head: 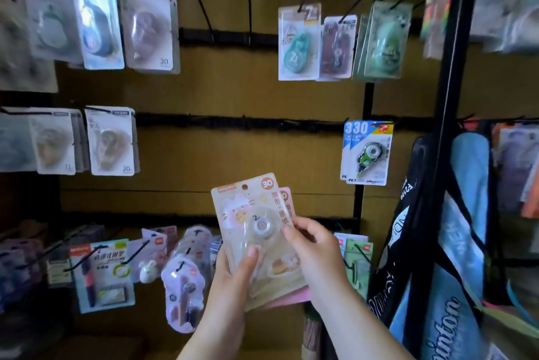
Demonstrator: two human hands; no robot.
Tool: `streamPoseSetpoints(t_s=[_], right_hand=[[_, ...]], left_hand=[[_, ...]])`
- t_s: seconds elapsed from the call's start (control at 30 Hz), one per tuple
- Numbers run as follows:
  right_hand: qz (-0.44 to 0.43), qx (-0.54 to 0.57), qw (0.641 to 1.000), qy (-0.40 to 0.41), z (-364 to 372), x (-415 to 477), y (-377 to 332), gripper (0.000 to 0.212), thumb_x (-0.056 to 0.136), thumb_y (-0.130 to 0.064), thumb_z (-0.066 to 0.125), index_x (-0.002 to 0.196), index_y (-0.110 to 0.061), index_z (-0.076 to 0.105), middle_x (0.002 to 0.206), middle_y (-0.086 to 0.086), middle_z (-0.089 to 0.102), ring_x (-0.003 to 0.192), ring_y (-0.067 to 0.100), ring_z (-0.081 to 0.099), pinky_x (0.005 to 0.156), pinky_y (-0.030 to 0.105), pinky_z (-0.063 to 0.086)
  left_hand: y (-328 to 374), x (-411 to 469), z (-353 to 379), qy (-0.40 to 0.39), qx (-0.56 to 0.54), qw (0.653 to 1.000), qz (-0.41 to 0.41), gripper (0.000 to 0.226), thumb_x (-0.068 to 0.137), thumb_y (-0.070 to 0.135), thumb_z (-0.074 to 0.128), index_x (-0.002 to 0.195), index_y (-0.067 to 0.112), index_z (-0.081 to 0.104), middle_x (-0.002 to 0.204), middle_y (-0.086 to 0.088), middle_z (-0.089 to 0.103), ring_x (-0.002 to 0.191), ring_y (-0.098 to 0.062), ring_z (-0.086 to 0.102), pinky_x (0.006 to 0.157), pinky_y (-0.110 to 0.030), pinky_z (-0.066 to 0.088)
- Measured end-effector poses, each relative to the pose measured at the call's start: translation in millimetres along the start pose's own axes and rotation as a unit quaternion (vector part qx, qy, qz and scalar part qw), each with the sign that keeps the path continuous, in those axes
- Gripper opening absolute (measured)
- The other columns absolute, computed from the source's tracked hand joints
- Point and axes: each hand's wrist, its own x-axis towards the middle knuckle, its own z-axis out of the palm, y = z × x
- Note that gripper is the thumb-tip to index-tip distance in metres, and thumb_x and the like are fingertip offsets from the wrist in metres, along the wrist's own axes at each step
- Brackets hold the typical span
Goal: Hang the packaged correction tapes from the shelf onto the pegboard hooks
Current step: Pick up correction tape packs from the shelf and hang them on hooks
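Both grips hold a small fanned stack of packaged correction tapes (264,246) between them, in front of the pegboard (233,88). The left grip (230,272) is curled round the stack's lower left edge from behind, its thumb (251,253) pressed on the clear blister of the front pack (233,208). The right grip (316,249) pinches the stack's right edge, with the thumb on the face and the fingers behind.

The front pack is a cream card with an orange "30" disc. Its long axis stands nearly upright, and the end with the hang hole (245,187) points up and away from the grips, leaning a little to the left. A pink pack (287,198) shows just behind it, offset to the right and below.

Above the grips, two bare black hooks (201,4) jut from the board. Up and to the right of the right grip hang blue "30" packs (366,152). To the left of the left grip hang more carded items (102,272), and a blue bag (463,243) hangs well right of the right grip.
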Motion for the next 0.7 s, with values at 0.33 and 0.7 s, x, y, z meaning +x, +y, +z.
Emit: streamPoseSetpoints(t_s=[0.33,0.7], right_hand=[[0.011,0.079,0.994,0.076,5,35,-36,0.021,0.089,-0.016,0.054,0.069,-0.021,0.054,0.065,-0.003,0.053,0.059,0.01,0.045,0.052,0.017,0.038],[-0.091,-0.021,0.988,0.125,-22,70,-43,0.007,0.093,-0.015,0.047,0.088,-0.015,0.051,0.073,-0.007,0.051,0.065,0.004,0.045,0.053,0.006,0.038]], left_hand=[[11,23,8,-0.041,0.014,0.999,0.03,0.067,0.057,0.015,0.08,0.114,0.03,0.049,0.109,-0.004,0.066,0.098,-0.028,0.065,0.087,-0.047,0.051],[-2,50,-5,-0.044,0.042,0.998,0.026,0.081,0.052,0.01,0.078,0.124,0.027,0.044,0.117,-0.005,0.06,0.102,-0.031,0.062,0.063,-0.039,0.059]])
